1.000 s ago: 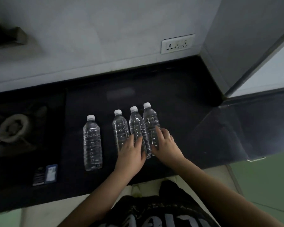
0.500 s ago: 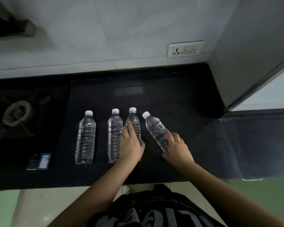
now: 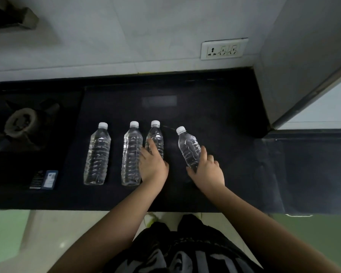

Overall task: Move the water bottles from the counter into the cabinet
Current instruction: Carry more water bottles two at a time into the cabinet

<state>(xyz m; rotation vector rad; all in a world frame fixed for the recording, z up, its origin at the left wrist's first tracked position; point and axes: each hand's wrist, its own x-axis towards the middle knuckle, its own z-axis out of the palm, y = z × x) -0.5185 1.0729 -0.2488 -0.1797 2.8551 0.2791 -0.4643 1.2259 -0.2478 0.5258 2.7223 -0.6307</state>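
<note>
While four clear water bottles are standing in a loose row on the black counter (image 3: 215, 107), the person is taking two of them at once: the rightmost bottle (image 3: 188, 145) is tilting, its white cap leaning left and away, with the right hand (image 3: 207, 170) curling fingers and thumb round its lower body, and the third bottle (image 3: 156, 138) is standing upright with the left hand (image 3: 153, 164) wrapping round its lower half. Both grips are sitting low on thin, ribbed plastic (likely to dent if squeezed hard), so the step is probably going best with a firm but not crushing hold, each hand sliding a little higher toward the middle before lifting so the full weight is not swinging from the base. The second bottle (image 3: 132, 154) is standing just beside the left hand, apparently touching its knuckles, so lifting straight up rather than sweeping sideways is looking wise to avoid toppling it; the leftmost bottle (image 3: 97, 154) is standing apart and is in no danger. No cabinet door is plainly showing, though a handle (image 3: 298, 215) is peeking out under the counter edge at the right. Further out, a stove burner (image 3: 21, 123) is sitting at the left, a small card (image 3: 44, 179) is lying near the front edge, and a wall socket (image 3: 223, 49) is above.
</note>
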